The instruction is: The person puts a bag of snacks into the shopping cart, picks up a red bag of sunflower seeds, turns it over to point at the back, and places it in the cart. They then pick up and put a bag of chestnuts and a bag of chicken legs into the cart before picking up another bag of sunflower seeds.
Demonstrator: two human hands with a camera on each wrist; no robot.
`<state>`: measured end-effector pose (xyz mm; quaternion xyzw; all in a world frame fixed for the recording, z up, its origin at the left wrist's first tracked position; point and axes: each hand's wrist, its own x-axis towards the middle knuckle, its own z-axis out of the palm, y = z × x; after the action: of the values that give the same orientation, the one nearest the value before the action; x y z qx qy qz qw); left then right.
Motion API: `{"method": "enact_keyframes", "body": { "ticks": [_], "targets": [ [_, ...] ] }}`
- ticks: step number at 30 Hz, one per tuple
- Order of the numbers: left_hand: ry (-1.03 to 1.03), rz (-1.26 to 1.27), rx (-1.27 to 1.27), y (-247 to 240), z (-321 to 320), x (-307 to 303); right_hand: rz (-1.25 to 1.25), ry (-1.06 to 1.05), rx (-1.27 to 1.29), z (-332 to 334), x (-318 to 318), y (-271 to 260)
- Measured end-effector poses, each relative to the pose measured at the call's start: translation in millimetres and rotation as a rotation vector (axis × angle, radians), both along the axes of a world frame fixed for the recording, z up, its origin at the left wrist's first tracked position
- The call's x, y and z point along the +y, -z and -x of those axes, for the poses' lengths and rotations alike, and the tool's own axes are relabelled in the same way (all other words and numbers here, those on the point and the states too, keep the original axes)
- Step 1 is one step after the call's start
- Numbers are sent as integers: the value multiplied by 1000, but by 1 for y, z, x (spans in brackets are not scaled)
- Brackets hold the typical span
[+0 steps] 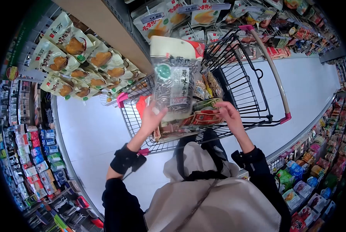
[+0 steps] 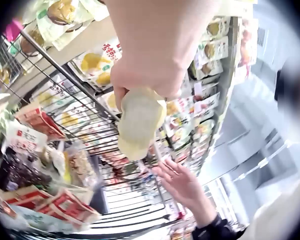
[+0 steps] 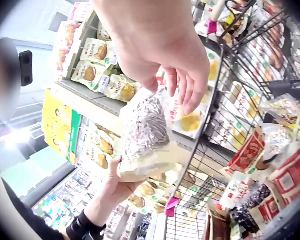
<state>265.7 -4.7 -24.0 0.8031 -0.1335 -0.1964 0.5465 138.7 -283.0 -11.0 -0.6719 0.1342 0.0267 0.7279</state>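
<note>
A clear-fronted bag of sunflower seeds [image 1: 175, 79] with cream ends stands upright above the cart. My left hand [image 1: 153, 118] grips its lower end; in the right wrist view the thumb lies on the front of the bag [image 3: 145, 132]. The left wrist view shows the bag's cream end [image 2: 139, 122] under that hand [image 2: 150, 70]. To the right of the bag, my right hand [image 1: 230, 116] hangs over the cart with relaxed, slightly bent fingers, holding nothing. In the left wrist view the right hand [image 2: 182, 185] is apart from the bag.
The wire shopping cart [image 1: 250, 83] has pink corners and holds several packaged foods [image 1: 205, 116]. Its handle [image 1: 275, 73] is at the right. Racks of hanging food pouches [image 1: 70, 63] stand at left and ahead; stocked shelves [image 1: 308, 174] line the right side. Pale floor [image 1: 82, 127] shows around the cart.
</note>
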Motion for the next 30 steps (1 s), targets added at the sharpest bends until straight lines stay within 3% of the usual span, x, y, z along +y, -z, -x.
{"method": "enact_keyframes", "body": {
  "ticks": [4, 7, 12, 15, 18, 19, 22, 26, 30],
  "targets": [
    [-63, 341, 233, -27, 31, -1, -195, -72, -203, -24, 25, -43],
    [-37, 485, 331, -32, 49, 0, -177, -109, -169, -24, 35, -57],
    [3, 484, 306, -22, 68, 6, -409, -86, -83, -16, 41, -52],
    [59, 411, 254, -19, 72, 8, -381, -85, -83, -11, 43, -59],
    [53, 502, 423, -33, 79, 3, -408, -83, -70, -6, 39, -52],
    [97, 371, 441, -33, 76, 6, -430, -81, -60, -5, 37, -49],
    [115, 404, 191, -39, 74, -7, -419, -22, -104, -3, 34, -43],
    [111, 404, 373, -43, 71, -8, -418, -6, -92, -5, 32, -43],
    [138, 413, 390, -40, 68, -8, -455, -26, -53, -5, 29, -32]
  ]
}}
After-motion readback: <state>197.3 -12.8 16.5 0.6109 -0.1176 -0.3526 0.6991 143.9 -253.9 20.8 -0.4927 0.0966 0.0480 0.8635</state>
